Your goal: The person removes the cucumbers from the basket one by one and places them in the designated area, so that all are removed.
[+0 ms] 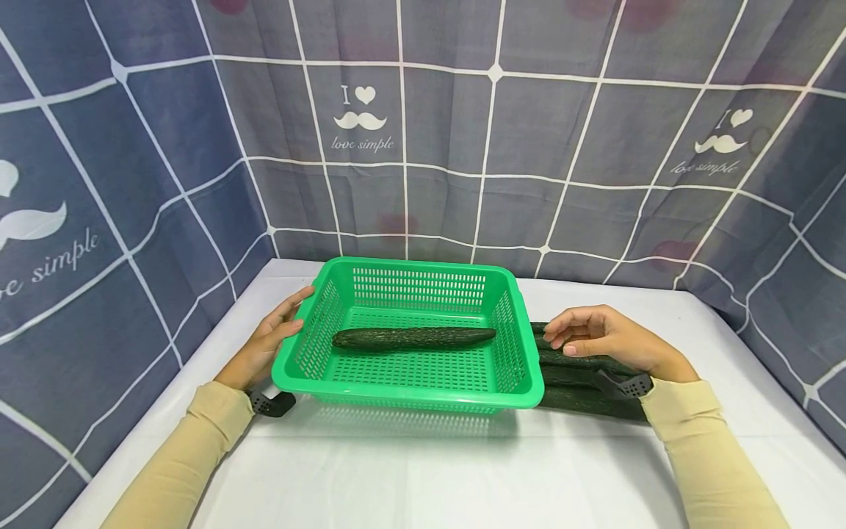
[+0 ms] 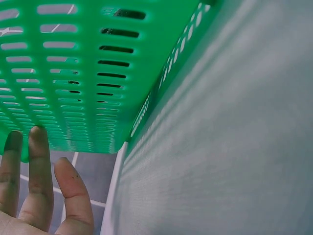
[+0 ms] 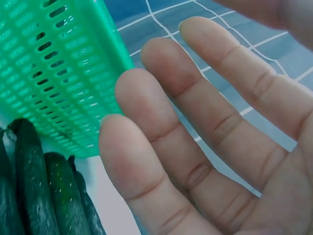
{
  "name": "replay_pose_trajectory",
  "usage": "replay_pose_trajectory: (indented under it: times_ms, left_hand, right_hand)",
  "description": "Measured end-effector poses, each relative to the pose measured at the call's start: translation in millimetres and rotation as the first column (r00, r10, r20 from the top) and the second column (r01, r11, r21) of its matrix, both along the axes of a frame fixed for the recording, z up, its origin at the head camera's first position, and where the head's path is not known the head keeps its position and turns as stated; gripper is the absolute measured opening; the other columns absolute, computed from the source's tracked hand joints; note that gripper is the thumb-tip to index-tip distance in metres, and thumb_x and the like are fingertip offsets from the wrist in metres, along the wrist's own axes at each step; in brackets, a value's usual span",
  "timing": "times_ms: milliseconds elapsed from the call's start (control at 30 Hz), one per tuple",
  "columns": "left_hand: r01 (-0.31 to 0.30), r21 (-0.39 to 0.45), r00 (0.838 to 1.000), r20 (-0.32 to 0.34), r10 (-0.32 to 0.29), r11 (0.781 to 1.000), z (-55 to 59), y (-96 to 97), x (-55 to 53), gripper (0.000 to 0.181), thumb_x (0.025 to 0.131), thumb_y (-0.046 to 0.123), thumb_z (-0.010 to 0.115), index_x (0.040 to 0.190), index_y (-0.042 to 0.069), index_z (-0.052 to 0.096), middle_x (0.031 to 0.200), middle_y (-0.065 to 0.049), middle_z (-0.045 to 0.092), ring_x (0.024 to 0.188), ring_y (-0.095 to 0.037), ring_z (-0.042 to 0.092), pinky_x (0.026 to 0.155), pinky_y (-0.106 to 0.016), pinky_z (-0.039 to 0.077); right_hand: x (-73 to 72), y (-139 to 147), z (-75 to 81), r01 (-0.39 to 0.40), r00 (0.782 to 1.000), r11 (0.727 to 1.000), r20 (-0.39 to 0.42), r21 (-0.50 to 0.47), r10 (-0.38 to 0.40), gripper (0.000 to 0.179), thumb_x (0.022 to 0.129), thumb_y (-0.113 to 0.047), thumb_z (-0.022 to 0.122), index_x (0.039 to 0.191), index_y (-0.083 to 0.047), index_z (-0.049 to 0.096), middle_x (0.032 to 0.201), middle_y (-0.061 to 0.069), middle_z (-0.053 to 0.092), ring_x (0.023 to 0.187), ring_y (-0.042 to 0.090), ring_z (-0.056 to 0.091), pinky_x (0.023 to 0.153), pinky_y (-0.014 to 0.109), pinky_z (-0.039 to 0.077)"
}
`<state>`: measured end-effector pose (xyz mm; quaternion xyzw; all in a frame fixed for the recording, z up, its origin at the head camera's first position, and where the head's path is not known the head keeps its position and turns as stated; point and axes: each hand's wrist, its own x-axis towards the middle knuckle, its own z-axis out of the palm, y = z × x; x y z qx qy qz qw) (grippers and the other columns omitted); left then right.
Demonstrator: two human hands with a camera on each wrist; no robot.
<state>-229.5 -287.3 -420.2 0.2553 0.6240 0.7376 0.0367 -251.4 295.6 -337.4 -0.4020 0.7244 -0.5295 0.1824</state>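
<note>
A green perforated plastic basket (image 1: 410, 395) is in the middle of the head view. One long dark-green cucumber (image 1: 414, 339) lies crosswise inside it. At the basket's left side is my left hand (image 1: 267, 339), its fingertips against the outer wall; the left wrist view shows those fingers (image 2: 40, 171) extended by the slots. To the right of the basket, several cucumbers (image 1: 588, 400) lie side by side on the table. Over them hovers my right hand (image 1: 611, 338), fingers loosely bent and holding nothing. Its spread fingers (image 3: 146, 110) appear beside the basket wall in the right wrist view.
A white cloth (image 1: 410, 477) covers the table. Grey-blue checked curtains (image 1: 449, 132) with white lines and printed lettering stand behind and on both sides. Each wrist wears a black strap; the right strap (image 1: 624, 383) is just above the cucumbers.
</note>
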Motion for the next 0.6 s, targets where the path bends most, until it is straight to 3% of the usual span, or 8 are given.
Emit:
replay_pose_trajectory:
  times_ms: [300, 600]
  left_hand:
    - [0.006, -0.007, 1.0, -0.02, -0.006, 1.0, -0.4, -0.4, -0.5, 0.055, 0.115, 0.008, 0.043, 0.165, 0.031, 0.045, 0.155, 0.007, 0.048, 0.128, -0.009, 0.059, 0.098, -0.024, 0.057]
    - [0.008, 0.009, 1.0, -0.007, -0.008, 1.0, -0.6, -0.3, -0.8, 0.054, 0.115, 0.009, 0.045, 0.165, 0.029, 0.044, 0.154, 0.007, 0.048, 0.127, -0.009, 0.06, 0.097, -0.025, 0.058]
  right_hand:
    - [-11.3, -14, 10.2, -0.011, 1.0, 1.0, -0.026, 0.022, 0.012, 0.029, 0.1, 0.013, 0.064, 0.128, 0.011, 0.068, 0.122, 0.007, 0.077, 0.108, 0.013, 0.072, 0.094, 0.028, 0.06]
    - [-17.1, -28, 18.0, 0.014, 1.0, 0.999, 0.001, 0.036, -0.014, 0.028, 0.1, 0.01, 0.066, 0.126, 0.002, 0.073, 0.12, 0.003, 0.076, 0.108, 0.014, 0.073, 0.095, 0.03, 0.061]
